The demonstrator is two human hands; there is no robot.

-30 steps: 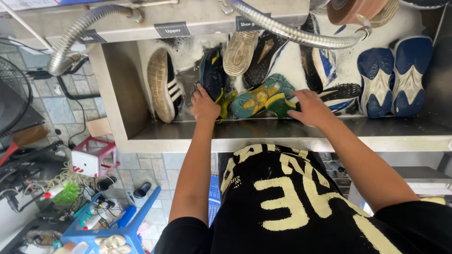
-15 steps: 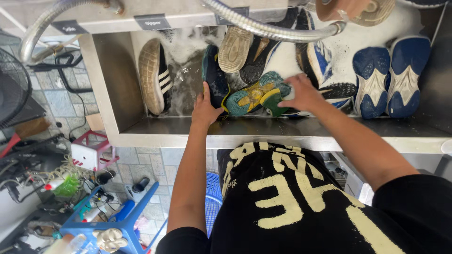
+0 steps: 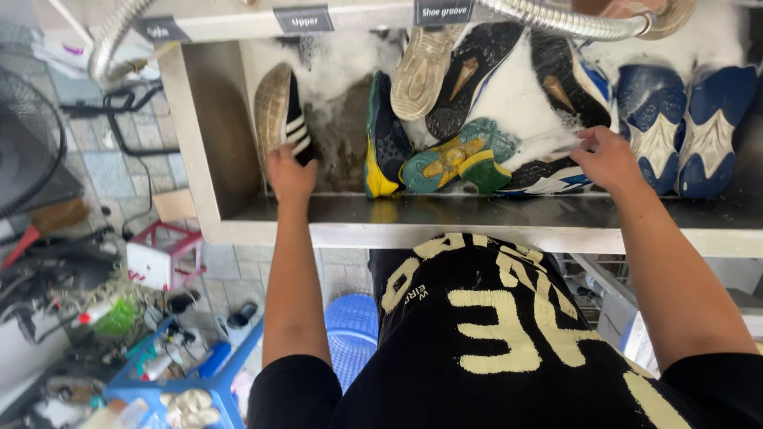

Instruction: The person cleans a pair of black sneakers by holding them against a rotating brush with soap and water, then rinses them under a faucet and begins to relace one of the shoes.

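Observation:
My left hand (image 3: 290, 171) grips the heel of a black shoe with white stripes (image 3: 280, 111), which stands on its side at the left end of a steel sink (image 3: 477, 230). My right hand (image 3: 608, 159) closes its fingers on a black and blue studded shoe (image 3: 548, 173) lying in foam. Between my hands lie a navy and yellow shoe (image 3: 385, 139) and a teal and yellow shoe (image 3: 449, 163). The sink holds soapy water and several more shoes.
Two blue shoes (image 3: 675, 119) rest sole up at the right. A metal hose (image 3: 572, 24) curves above the sink. On the tiled floor to the left are a blue stool (image 3: 191, 373), a blue basket (image 3: 354, 334), a small red stool (image 3: 163, 254) and a fan (image 3: 28, 151).
My left hand left the navy and yellow shoe and moved left to the striped shoe. My right hand moved right, off the teal shoe, to the black and blue one.

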